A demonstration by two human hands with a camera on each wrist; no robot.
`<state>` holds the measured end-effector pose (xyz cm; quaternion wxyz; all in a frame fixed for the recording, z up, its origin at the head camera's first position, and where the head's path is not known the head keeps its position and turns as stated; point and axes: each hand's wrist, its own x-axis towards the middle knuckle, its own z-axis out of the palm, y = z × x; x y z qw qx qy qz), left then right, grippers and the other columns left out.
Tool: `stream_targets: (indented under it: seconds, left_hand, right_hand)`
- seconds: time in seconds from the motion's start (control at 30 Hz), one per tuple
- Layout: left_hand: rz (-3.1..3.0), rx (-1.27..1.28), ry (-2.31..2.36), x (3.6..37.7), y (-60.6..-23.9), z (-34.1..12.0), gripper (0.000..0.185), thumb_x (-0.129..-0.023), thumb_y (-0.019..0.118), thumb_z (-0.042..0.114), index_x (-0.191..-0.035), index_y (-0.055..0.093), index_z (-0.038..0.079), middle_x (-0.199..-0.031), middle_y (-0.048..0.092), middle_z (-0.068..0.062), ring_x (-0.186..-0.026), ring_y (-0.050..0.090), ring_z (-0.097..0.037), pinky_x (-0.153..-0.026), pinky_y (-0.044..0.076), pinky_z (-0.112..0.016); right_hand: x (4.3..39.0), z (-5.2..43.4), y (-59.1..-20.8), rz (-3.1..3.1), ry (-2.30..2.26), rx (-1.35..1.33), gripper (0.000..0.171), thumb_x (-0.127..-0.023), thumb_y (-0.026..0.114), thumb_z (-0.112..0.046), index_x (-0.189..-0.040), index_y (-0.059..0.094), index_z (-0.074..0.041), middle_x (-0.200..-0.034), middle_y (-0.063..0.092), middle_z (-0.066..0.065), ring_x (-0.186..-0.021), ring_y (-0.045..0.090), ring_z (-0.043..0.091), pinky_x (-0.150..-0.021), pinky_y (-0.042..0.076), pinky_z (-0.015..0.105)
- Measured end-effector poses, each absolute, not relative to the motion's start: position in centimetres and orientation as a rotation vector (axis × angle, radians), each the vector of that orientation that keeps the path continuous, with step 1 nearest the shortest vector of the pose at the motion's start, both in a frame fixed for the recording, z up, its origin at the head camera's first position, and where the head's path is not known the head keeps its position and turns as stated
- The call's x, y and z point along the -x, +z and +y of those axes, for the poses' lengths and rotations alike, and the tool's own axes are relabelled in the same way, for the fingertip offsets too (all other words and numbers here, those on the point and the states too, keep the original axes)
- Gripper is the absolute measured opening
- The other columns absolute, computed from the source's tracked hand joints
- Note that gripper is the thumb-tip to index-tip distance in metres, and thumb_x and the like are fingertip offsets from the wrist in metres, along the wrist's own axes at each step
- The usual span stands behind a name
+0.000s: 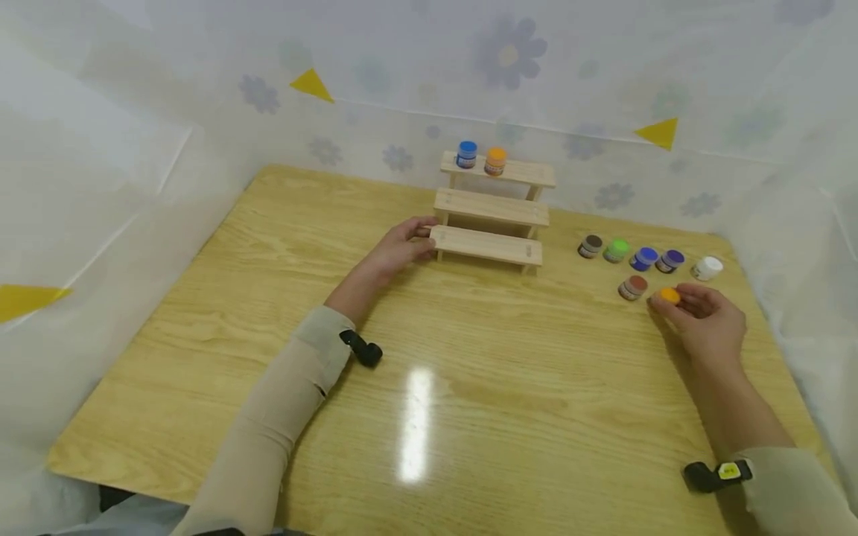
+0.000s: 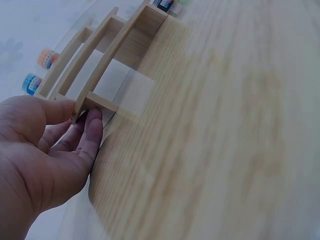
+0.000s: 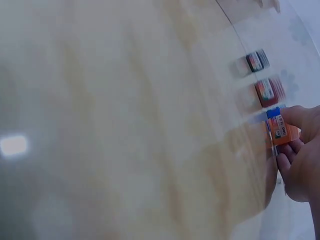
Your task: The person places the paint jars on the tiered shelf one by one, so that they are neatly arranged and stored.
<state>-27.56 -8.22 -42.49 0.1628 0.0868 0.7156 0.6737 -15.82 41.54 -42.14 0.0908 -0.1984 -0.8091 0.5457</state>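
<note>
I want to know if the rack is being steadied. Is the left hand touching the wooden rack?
Touching. The left wrist view shows the left hand with fingertips against the wooden rack at its bottom step's end.

Left grip (image 1: 402, 246) outstretched, fingers nearly straight; right grip (image 1: 704, 316) curled in a pinch, forearms sleeved.
</note>
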Motion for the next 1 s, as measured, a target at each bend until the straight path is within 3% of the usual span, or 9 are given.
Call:
stream_targets:
  seconds: [0.4,0.6,0.8,1.0]
  left_hand:
    - [2.019,-0.231,1.940,27.5,-42.1,-8.0,0.045,-0.102,0.056,0.008,-0.145,0.048,0.015,-0.130,0.051,-0.015,-0.112,0.058,-0.030,-0.098,0.052,-0.039]
    - [2.015,-0.240,1.941,27.5,-41.9,-7.8,0.046,-0.101,0.056,0.008,-0.146,0.047,0.014,-0.130,0.051,-0.014,-0.111,0.059,-0.029,-0.097,0.052,-0.038]
    - [2.016,-0.237,1.932,27.5,-41.7,-7.8,0.047,-0.101,0.056,0.007,-0.147,0.046,0.013,-0.131,0.051,-0.015,-0.114,0.058,-0.030,-0.098,0.052,-0.039]
    - [1.999,-0.213,1.955,27.5,-41.8,-7.8,0.046,-0.101,0.056,0.007,-0.146,0.047,0.013,-0.130,0.051,-0.015,-0.114,0.058,-0.031,-0.099,0.051,-0.039]
  right_hand:
    - [14.5,36.1,-42.1,-2.560,1.475,0.306,0.054,-0.083,0.082,-0.025,-0.128,0.060,-0.002,-0.107,0.067,-0.008,-0.092,0.063,-0.001,-0.077,0.052,0.007]
    - [14.4,33.1,-41.0,-2.568,1.544,0.224,0.054,-0.085,0.081,-0.021,-0.128,0.060,0.003,-0.115,0.067,0.006,-0.094,0.064,0.003,-0.078,0.053,0.010]
    - [15.0,29.7,-40.8,-2.615,1.547,0.080,0.050,-0.086,0.080,-0.022,-0.126,0.062,0.001,-0.119,0.065,0.017,-0.094,0.064,0.004,-0.078,0.053,0.009]
    - [15.3,25.8,-38.9,-2.545,1.648,-0.187,0.043,-0.086,0.078,-0.009,-0.123,0.062,0.006,-0.119,0.065,0.024,-0.105,0.065,0.024,-0.085,0.055,0.016]
